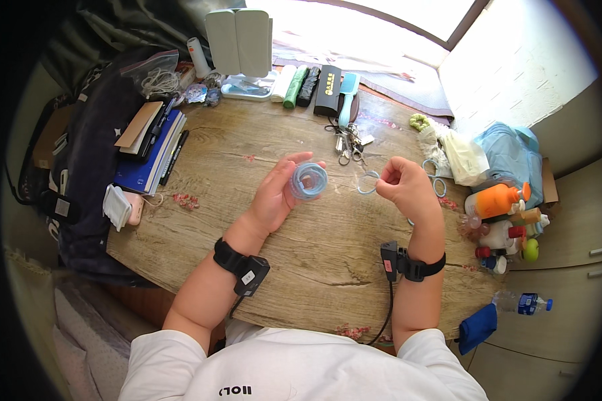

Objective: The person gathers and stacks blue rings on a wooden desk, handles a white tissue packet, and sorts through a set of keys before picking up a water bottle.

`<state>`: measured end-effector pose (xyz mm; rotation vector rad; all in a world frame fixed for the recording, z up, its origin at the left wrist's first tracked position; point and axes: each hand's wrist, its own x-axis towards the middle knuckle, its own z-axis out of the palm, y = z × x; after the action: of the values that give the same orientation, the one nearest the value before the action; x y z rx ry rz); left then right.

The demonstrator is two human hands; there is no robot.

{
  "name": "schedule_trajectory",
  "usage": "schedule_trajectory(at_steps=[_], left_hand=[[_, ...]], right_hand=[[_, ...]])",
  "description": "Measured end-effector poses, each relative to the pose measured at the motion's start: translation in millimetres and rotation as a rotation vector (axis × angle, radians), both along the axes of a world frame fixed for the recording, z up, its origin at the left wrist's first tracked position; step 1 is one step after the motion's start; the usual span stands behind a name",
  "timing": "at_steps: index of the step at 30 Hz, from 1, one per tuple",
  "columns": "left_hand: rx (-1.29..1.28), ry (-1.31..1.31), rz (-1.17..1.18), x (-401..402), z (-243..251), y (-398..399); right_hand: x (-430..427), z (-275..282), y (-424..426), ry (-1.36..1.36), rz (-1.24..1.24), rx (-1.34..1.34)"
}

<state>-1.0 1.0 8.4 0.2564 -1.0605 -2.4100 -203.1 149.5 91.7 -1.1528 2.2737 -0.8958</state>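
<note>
My left hand (279, 189) holds a small clear round container (309, 181) with light-blue rings coiled in or around it; whether they are hair ties is not plain. My right hand (399, 183) pinches one thin light-blue ring (366, 182) between thumb and fingertips, a short way right of the container. More light-blue rings (438, 187) lie on the wooden-patterned table (326, 240) to the right of that hand, and another shows partly behind its wrist. Both wrists wear black strapped devices with cables.
At the back stand a white folding mirror (238, 42), rolled bags, a black case (327, 90) and a blue comb (348, 97), with keys (350, 143) in front. Notebooks (153, 150) lie left. An orange pump bottle (491, 200) and other bottles crowd the right edge.
</note>
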Motion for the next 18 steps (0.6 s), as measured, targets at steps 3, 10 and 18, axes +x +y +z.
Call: schedule_trajectory(at_steps=[3,10,18], left_hand=[[-0.001,-0.008,-0.001,0.2,-1.5,-0.5],[-0.001,-0.025,-0.001,-0.8,-2.2,-1.0],[-0.014,-0.051,-0.033,-0.3,3.8,2.9]], right_hand=[[6.2,4.0,-1.4,-0.014,-0.059,-0.106],[15.6,4.1,-7.2,-0.163,-0.076,-0.434],[33.5,-2.1,-17.2,-0.22,0.074,-0.398]])
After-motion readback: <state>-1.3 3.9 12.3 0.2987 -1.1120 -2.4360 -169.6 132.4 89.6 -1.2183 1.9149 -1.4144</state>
